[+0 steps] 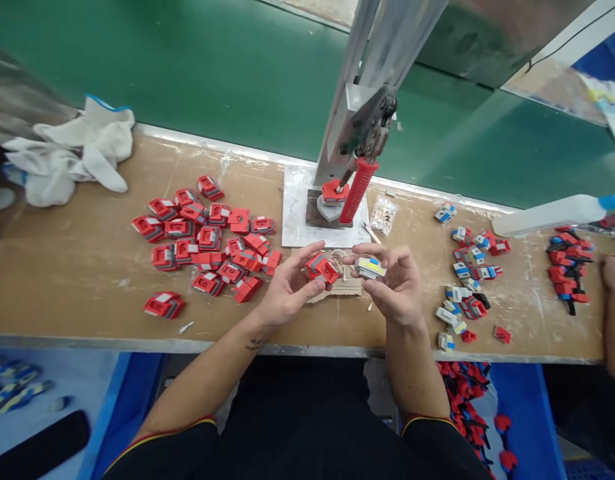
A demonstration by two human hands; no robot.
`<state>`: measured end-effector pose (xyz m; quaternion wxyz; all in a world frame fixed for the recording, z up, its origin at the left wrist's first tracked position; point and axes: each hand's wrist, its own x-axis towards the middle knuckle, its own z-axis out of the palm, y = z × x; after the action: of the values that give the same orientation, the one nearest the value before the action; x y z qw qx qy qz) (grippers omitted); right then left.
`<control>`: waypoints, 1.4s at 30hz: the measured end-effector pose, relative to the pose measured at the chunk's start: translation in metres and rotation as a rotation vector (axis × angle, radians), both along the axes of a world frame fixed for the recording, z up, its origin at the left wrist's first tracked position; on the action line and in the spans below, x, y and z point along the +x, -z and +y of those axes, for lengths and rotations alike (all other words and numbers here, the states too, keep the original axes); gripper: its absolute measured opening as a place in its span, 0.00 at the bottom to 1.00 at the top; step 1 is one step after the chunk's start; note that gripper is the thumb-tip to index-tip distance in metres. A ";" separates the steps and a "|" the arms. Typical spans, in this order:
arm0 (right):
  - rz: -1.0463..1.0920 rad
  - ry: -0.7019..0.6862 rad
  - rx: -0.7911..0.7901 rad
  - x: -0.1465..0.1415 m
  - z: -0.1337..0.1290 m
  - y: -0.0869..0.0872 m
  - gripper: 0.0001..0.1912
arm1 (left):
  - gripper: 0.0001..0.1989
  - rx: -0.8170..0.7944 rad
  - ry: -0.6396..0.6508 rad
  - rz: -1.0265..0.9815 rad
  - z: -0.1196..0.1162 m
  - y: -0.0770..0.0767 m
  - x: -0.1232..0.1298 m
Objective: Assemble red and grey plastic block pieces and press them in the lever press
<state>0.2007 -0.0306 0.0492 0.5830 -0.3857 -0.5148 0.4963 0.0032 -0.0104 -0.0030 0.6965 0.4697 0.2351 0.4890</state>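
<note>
A long wooden bench (77,267) ran beside a green belt (212,73), with a metal press (360,127) and its red handle (358,190) standing at the back edge. White gloves (72,157) lay bunched at the far left. A heap of red pieces (207,240) spread left of the press; mixed red, white and blue parts (467,280) lay to the right. Above the bench's near edge, the left hand (287,290) was closed on a red piece (322,268), and the right hand (394,283) pinched a small white and yellow part (370,268), the two nearly touching.
</note>
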 end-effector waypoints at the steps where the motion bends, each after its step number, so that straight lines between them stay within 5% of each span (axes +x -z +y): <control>1: -0.012 -0.011 0.007 -0.001 -0.001 -0.002 0.18 | 0.31 -0.011 0.008 -0.007 0.000 0.000 0.000; 6: -0.141 -0.004 0.142 0.001 -0.007 -0.005 0.13 | 0.27 -0.035 0.043 -0.078 -0.001 0.001 -0.001; 10: -0.349 0.084 0.271 0.000 -0.010 0.001 0.29 | 0.26 0.022 0.001 -0.041 0.000 0.001 -0.001; 16: -0.327 0.250 0.160 -0.019 -0.020 0.012 0.24 | 0.23 0.450 -0.359 0.117 -0.002 0.003 0.003; 26: -0.145 0.285 0.040 -0.041 -0.024 0.024 0.20 | 0.15 1.080 -0.795 0.450 -0.004 0.009 0.005; 37: -0.217 0.115 0.086 -0.025 -0.032 0.010 0.17 | 0.17 0.864 -0.549 0.401 -0.013 0.032 -0.003; 42: -0.124 0.298 0.117 -0.046 -0.041 0.025 0.16 | 0.14 0.788 -0.518 0.370 -0.017 0.032 -0.004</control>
<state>0.1548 -0.0716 0.0243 0.6385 -0.4532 -0.5150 0.3489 -0.0007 -0.0270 -0.0346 0.2688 0.7016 0.2610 0.6061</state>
